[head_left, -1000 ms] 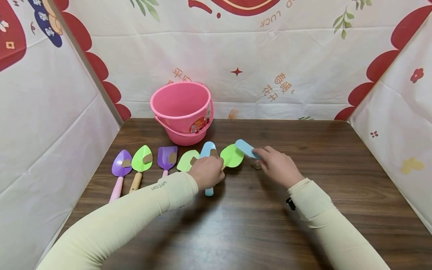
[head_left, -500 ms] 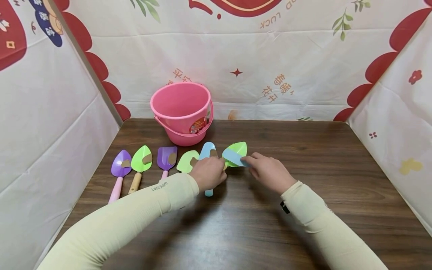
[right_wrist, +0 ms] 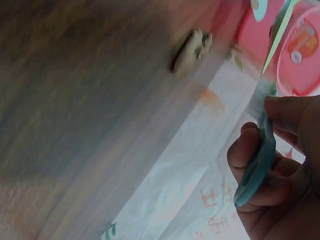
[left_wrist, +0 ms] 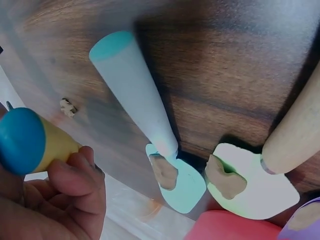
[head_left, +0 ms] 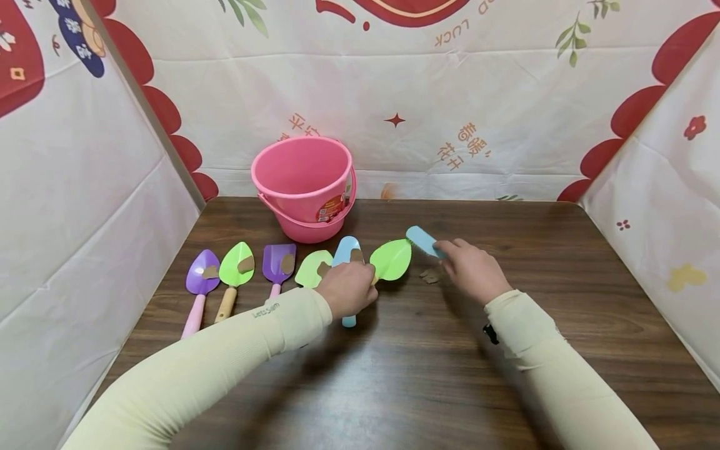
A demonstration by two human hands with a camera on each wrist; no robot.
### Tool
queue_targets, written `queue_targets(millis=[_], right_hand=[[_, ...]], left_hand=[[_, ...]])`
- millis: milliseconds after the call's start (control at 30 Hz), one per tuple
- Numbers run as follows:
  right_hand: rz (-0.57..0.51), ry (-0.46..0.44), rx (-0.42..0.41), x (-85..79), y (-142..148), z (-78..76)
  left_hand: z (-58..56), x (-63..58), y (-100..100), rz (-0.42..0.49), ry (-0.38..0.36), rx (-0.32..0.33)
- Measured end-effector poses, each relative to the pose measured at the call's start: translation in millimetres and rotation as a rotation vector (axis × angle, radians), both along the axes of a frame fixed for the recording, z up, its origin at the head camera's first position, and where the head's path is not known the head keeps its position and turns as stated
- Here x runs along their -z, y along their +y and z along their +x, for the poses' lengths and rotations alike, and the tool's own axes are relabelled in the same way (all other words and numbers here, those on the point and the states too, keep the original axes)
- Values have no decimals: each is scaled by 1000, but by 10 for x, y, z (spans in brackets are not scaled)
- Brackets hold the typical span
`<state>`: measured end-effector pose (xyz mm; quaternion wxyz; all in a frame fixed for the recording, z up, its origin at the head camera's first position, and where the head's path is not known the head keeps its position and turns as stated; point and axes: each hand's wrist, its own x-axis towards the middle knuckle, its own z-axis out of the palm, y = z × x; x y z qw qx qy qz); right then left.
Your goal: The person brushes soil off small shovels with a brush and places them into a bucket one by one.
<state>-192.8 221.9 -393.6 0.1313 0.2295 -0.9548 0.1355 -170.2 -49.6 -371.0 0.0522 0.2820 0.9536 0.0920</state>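
My left hand (head_left: 350, 289) grips a small garden trowel by its handle (left_wrist: 24, 140), yellow with a blue end. The trowel's bright green blade (head_left: 392, 259) points right, and its visible face is bare. My right hand (head_left: 475, 270) pinches a light blue brush (head_left: 423, 240), whose far end is close to the blade's tip. In the right wrist view the brush's teal handle (right_wrist: 257, 172) runs through the curled fingers. A crumbled brown piece (head_left: 430, 276) lies on the table between the blade and my right hand.
Several trowels, including a purple one (head_left: 202, 272), a green one (head_left: 237, 265) and a blue one (head_left: 347, 250), lie left of the held trowel with brown pieces on their blades. A pink bucket (head_left: 304, 212) stands behind them on the wooden table (head_left: 506, 231). Printed cloth (head_left: 506, 94) walls the back and sides.
The brush swept left across the green blade, then came back right, off it. The blade's tilt changed. The brown piece on the table looks larger than a second ago. My left hand stayed nearly in place.
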Motion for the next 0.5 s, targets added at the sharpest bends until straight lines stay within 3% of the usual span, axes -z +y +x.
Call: queue_targets(millis=[200, 500], right_hand=[[-36, 7, 27, -81, 9, -1], [-39, 59, -157, -145, -377, 208]], left_hand=[[-7, -29, 22, -6, -17, -16], [-27, -27, 32, -10, -36, -13]])
